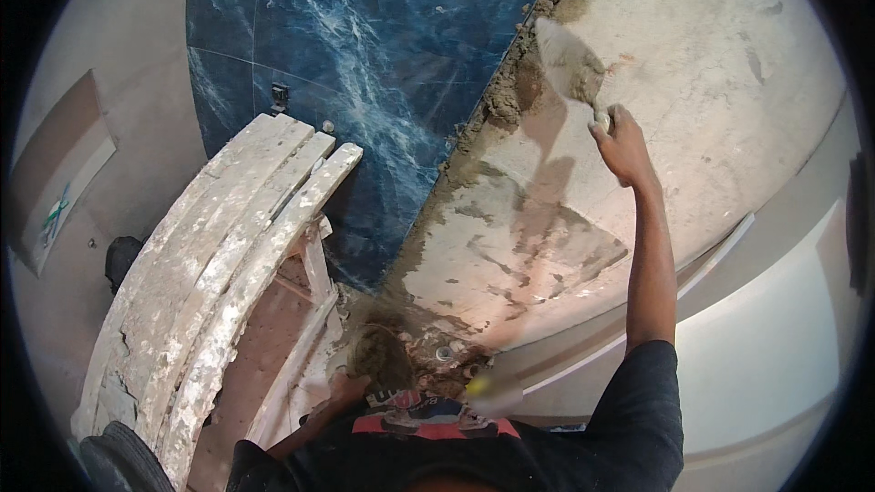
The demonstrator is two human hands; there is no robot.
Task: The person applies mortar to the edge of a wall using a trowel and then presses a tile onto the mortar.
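My right hand (624, 148) is closed around the handle of a trowel (571, 64), its blade slightly blurred and smeared with grey mortar. The blade lies over the pale plastered wall (693, 64), beside a rough line of wet mortar (501, 105). That line follows the edge of the dark blue marbled tiles (365, 64). Low down near my body, my left hand (348, 390) grips the side of a round mortar pan (381, 360) with grey-brown mortar in it. The fingers of this hand are partly hidden, and the pan's underside does not show.
A plank scaffold (200, 264), splashed with white, stands at the left, close to my body. A small black fitting (280, 97) projects from the tiles. Rubble and a round pipe end (444, 353) lie below. A curved white surface (775, 364) is at the right.
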